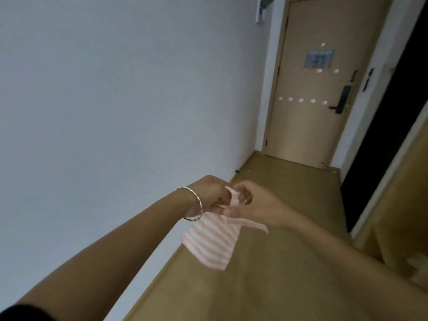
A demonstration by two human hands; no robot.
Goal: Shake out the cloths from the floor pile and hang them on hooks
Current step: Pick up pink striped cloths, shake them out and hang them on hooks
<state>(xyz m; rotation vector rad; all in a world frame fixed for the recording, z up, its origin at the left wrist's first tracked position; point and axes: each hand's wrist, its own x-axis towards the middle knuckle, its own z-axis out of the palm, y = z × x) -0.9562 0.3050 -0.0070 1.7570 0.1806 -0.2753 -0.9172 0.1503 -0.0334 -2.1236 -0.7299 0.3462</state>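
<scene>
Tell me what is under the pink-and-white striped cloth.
The pink-and-white striped cloth hangs free from the left hand and right hand, which pinch its top. Below it only tan floor shows; the patch directly behind the cloth is hidden.

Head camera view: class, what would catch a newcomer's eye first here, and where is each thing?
First, the pink-and-white striped cloth hanging at lower centre, its top pinched by the left hand, which wears a silver bangle, and the right hand. Next, the tan door at the far end, upper right, with rows of small white knobs on it. A plain white wall fills the left side.
</scene>
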